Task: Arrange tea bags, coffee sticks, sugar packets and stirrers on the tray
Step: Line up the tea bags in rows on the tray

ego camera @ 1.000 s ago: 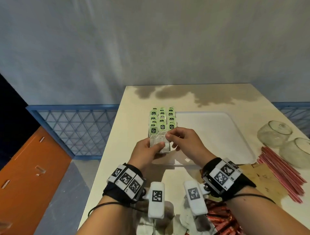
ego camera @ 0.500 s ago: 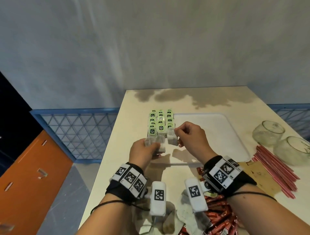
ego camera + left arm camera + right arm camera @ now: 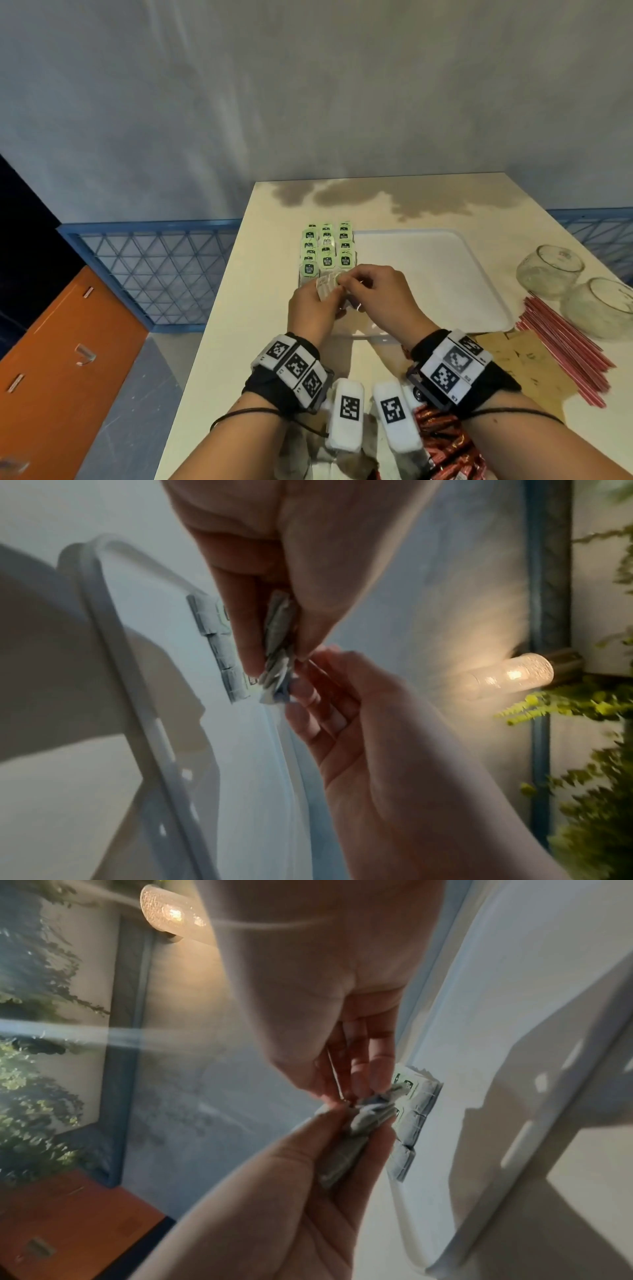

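My left grip (image 3: pixel 313 303) clasps a small stack of tea bags (image 3: pixel 327 289) above the tray's (image 3: pixel 445 274) near-left corner; my right grip (image 3: pixel 371 294) pinches one off, to lay beside the green-tagged rows (image 3: pixel 327 248).

Smooth white plastic tray (image 3: pixel 428 274), slightly glossy; beside tray, clear glass jars (image 3: pixel 549 270); on tray, matt paper tea bags (image 3: pixel 325 250).
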Motion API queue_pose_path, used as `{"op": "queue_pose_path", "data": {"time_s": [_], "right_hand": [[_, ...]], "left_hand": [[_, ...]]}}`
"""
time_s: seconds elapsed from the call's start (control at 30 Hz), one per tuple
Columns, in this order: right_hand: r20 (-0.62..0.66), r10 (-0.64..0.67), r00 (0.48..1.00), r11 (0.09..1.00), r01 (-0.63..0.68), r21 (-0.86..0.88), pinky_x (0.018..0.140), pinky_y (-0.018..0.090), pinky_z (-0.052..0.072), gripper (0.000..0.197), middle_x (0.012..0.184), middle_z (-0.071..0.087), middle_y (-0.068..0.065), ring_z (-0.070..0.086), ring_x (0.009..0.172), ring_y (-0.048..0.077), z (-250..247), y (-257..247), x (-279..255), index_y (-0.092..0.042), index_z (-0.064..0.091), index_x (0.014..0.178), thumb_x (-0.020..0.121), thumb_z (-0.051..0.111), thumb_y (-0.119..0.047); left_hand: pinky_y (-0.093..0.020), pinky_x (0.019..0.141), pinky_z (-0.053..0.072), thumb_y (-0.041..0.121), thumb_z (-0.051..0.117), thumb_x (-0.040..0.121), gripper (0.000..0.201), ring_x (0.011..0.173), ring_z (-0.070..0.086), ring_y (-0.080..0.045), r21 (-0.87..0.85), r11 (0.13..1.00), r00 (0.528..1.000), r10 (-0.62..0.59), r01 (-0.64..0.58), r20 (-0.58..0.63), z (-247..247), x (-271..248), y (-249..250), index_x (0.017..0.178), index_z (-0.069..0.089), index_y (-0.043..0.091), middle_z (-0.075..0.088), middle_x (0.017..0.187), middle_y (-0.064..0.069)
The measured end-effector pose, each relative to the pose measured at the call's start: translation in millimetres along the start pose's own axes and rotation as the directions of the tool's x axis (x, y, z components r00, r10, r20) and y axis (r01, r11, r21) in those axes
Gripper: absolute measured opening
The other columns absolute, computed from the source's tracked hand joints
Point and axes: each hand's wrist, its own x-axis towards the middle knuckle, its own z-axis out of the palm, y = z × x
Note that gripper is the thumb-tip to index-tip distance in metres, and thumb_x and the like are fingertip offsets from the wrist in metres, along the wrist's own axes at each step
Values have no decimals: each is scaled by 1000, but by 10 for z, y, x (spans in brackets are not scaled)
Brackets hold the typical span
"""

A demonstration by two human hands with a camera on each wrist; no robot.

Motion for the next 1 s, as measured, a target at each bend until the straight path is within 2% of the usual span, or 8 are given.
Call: {"op": "queue_pose_path", "data": {"time_s": [0.17,0.3,0.37,0.47,0.53,0.73,0.9,1.0], "right_hand": [[-17,65,998,997,-64,41,71,31,52,15,92,70,-9,64,73,15,-56,115,106,-26,72,102,88,69,-27],[52,131,990,988,-135,78,67,31,55,10,85,71,0,66,73,16,20,177,194,-14,73,94,88,71,-22],[99,187,977,969,-200,144,59,28,56,11,82,72,6,63,62,14,54,216,215,-7,72,94,88,72,-16],[177,302,937,919,-335,206,57,30,57,10,76,70,13,61,55,15,128,301,280,-2,71,94,88,71,-10],[156,354,922,886,-384,260,49,24,53,6,70,65,12,56,47,10,172,342,336,0,70,91,89,70,-5],[78,334,939,888,-342,307,45,20,53,5,67,58,12,53,40,6,312,329,601,3,67,93,89,68,1],[40,306,951,915,-306,261,45,18,52,5,66,60,10,52,39,3,384,296,821,2,68,94,90,66,1],[44,301,953,935,-304,181,49,25,57,6,65,61,11,55,43,11,413,303,896,1,68,94,90,68,-4]], "left_hand": [[-32,70,61,6,67,89,13,82,71,-25,-101,992,997,-74,75,12,-78,115,-41,90,71,18,73,91,-13],[-34,71,61,10,72,87,9,81,71,-26,-70,993,995,-94,96,31,-146,185,-82,96,73,10,73,91,-15],[-40,74,62,13,71,88,3,83,70,-30,-31,994,995,-101,101,-2,-230,245,-126,86,73,13,73,86,-14],[-51,77,60,19,68,85,14,79,69,-32,23,993,989,-113,116,-99,-413,377,-190,72,72,14,71,72,-7],[-55,77,59,18,66,85,17,78,69,-32,21,992,984,-120,124,-134,-515,422,-184,69,71,14,71,71,-8],[-56,84,56,35,66,77,15,87,70,-31,48,991,980,-117,126,-159,-674,493,-213,75,72,21,74,77,-5],[-61,82,55,38,68,74,19,87,69,-40,-5,987,978,-160,160,-135,-682,475,-270,76,73,20,74,81,-13],[-60,80,56,33,70,81,20,82,70,-41,10,989,981,-148,150,-127,-682,450,-276,74,74,15,74,79,-16]]}}
